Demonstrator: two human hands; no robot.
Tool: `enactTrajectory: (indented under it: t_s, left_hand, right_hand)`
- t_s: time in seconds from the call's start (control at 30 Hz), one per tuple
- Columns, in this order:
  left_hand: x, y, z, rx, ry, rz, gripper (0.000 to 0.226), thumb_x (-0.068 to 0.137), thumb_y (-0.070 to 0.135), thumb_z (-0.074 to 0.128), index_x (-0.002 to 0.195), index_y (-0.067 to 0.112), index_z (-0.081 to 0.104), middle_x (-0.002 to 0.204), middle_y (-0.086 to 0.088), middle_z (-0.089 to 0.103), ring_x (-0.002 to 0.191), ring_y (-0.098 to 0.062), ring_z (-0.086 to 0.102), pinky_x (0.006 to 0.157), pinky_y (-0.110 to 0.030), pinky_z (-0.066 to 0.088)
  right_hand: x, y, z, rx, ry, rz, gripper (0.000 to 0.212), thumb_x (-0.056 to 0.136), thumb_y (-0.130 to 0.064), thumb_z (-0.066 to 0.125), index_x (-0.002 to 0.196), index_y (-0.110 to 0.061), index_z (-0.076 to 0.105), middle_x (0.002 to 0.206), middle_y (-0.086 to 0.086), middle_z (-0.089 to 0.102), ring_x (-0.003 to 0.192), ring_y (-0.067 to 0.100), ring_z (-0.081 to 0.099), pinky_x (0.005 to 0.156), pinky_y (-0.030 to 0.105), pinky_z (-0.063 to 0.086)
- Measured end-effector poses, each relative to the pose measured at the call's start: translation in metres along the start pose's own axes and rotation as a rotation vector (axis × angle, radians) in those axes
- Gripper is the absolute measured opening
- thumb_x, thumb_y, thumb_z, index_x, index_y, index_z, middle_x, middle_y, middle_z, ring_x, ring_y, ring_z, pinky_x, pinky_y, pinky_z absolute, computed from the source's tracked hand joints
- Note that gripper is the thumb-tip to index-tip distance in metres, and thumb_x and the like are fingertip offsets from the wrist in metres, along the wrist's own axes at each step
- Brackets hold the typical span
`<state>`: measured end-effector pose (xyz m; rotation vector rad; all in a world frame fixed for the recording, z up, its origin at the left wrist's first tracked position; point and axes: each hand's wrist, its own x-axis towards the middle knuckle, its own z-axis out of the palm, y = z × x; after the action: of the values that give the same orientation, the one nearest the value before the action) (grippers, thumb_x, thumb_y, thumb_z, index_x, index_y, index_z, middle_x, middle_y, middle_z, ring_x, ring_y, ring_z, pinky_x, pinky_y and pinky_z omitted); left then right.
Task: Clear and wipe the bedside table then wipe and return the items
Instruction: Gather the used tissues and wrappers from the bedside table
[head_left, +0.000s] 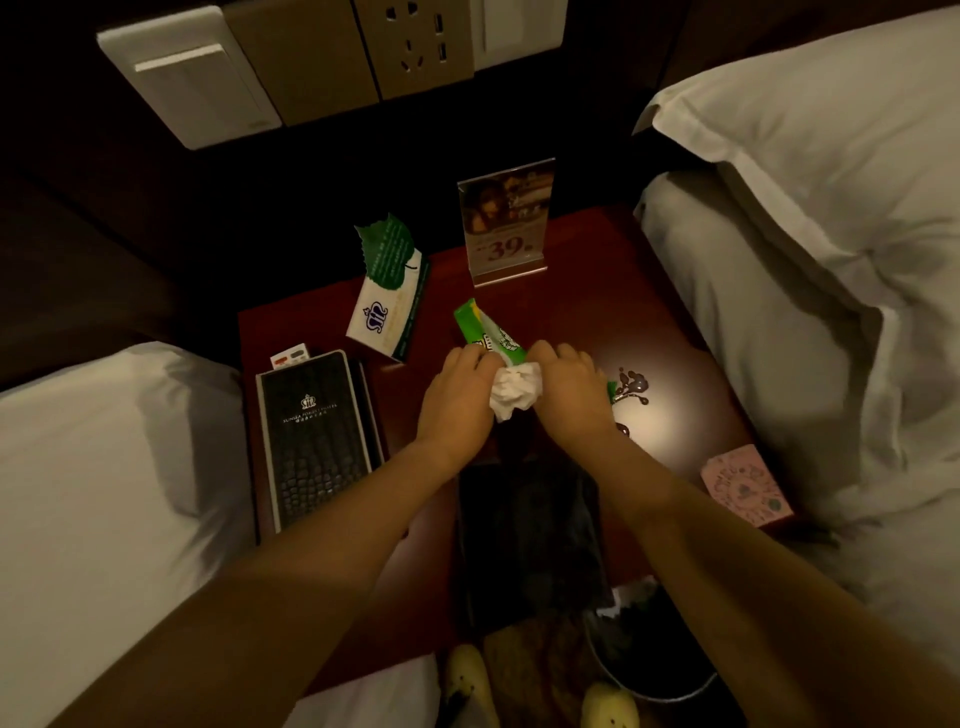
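Nearest me, my slippers (608, 704) and a bin (652, 660) sit on the floor below the desk's (571, 312) front edge. Over the desk's middle, my left hand (457, 397) and right hand (569, 389) meet: left fingers (475, 358) curled around a crumpled tissue (514, 389), right fingers (550, 353) closed on a green packet (491, 332), tissue touching it. A black folder (317, 436) lies along the left edge, a pink card (745, 486) at the right edge. Farther back stand a leaf card (387, 291) and a sign (506, 223).
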<state>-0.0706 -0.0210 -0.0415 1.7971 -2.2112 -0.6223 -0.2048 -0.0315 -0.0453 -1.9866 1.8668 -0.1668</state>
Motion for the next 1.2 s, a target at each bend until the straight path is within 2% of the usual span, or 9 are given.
enactTrajectory:
  t_s: [0.1,0.2,0.37,0.57,0.67,0.7,0.77,0.9,1.2]
  left_hand:
    - [-0.01,0.022,-0.007,-0.055,0.037,-0.009,0.038,0.079,0.007,0.062,0.116,0.007,0.056,0.116,-0.014,0.055,0.107,-0.029,0.046,0.079,-0.04,0.045]
    - [-0.022,0.051,-0.008,-0.111,0.078,-0.006,0.045,0.079,0.004,0.061,0.123,0.007,0.052,0.118,-0.015,0.055,0.108,-0.03,0.047,0.079,-0.038,0.043]
    - [-0.051,0.108,0.015,-0.158,0.071,-0.011,0.046,0.079,0.006,0.062,0.124,0.007,0.051,0.117,-0.014,0.056,0.107,-0.03,0.048,0.078,-0.04,0.044]
    - [-0.111,0.167,0.068,-0.333,0.006,-0.087,0.051,0.077,0.012,0.066,0.126,0.008,0.05,0.121,-0.014,0.053,0.113,-0.027,0.046,0.087,-0.037,0.044]
    - [-0.15,0.186,0.103,-0.355,-0.069,-0.129,0.047,0.08,0.015,0.064,0.125,0.007,0.051,0.122,-0.014,0.054,0.115,-0.027,0.047,0.093,-0.036,0.043]
    - [-0.161,0.191,0.113,-0.349,-0.094,-0.142,0.046,0.081,0.016,0.063,0.124,0.008,0.052,0.122,-0.014,0.054,0.116,-0.027,0.048,0.094,-0.036,0.043]
    - [-0.177,0.197,0.134,-0.326,-0.137,-0.154,0.043,0.082,0.017,0.061,0.123,0.009,0.053,0.121,-0.013,0.054,0.115,-0.027,0.048,0.094,-0.036,0.044]
    - [-0.193,0.196,0.17,-0.271,-0.214,-0.163,0.036,0.083,0.018,0.06,0.118,0.01,0.055,0.119,-0.01,0.057,0.113,-0.025,0.05,0.096,-0.032,0.041]
    - [-0.184,0.169,0.266,-0.341,-0.371,-0.501,0.034,0.088,0.027,0.057,0.118,0.012,0.057,0.122,-0.009,0.059,0.112,-0.022,0.055,0.092,-0.026,0.042]
  right_hand:
    - [-0.019,0.008,-0.019,0.168,0.033,-0.015,0.023,0.088,-0.01,0.051,0.111,-0.005,0.051,0.113,0.019,0.053,0.101,0.036,0.053,0.077,0.039,0.044]
    - [-0.043,0.026,-0.034,0.279,0.08,-0.016,0.019,0.087,-0.008,0.052,0.105,-0.004,0.053,0.109,0.019,0.055,0.095,0.036,0.054,0.074,0.041,0.045]
    - [-0.096,0.072,-0.042,0.425,0.158,0.039,0.015,0.086,-0.012,0.056,0.099,-0.005,0.057,0.101,0.014,0.058,0.084,0.024,0.054,0.065,0.027,0.032]
    - [-0.184,0.127,-0.032,0.5,0.177,0.12,0.012,0.084,0.001,0.057,0.096,0.001,0.061,0.095,0.018,0.063,0.089,0.03,0.058,0.078,0.031,0.042]
    - [-0.229,0.148,-0.018,0.445,0.164,0.14,0.012,0.081,0.005,0.059,0.09,0.001,0.064,0.087,0.018,0.067,0.082,0.034,0.065,0.072,0.023,0.044]
    - [-0.242,0.156,-0.011,0.465,0.169,0.115,0.013,0.083,-0.004,0.058,0.091,-0.005,0.068,0.084,0.011,0.071,0.079,0.03,0.068,0.07,0.023,0.047]
    - [-0.261,0.166,-0.003,0.577,0.096,0.158,0.024,0.093,-0.029,0.047,0.098,-0.026,0.07,0.089,-0.009,0.072,0.087,0.014,0.069,0.078,0.014,0.042]
    - [-0.279,0.197,0.026,0.456,-0.046,0.253,0.017,0.084,-0.002,0.061,0.101,-0.001,0.062,0.102,0.02,0.062,0.095,0.033,0.059,0.08,0.027,0.039]
    - [-0.271,0.239,0.1,0.411,-0.258,0.327,0.033,0.085,0.001,0.05,0.117,-0.004,0.053,0.12,0.017,0.05,0.104,0.032,0.053,0.083,0.032,0.041]
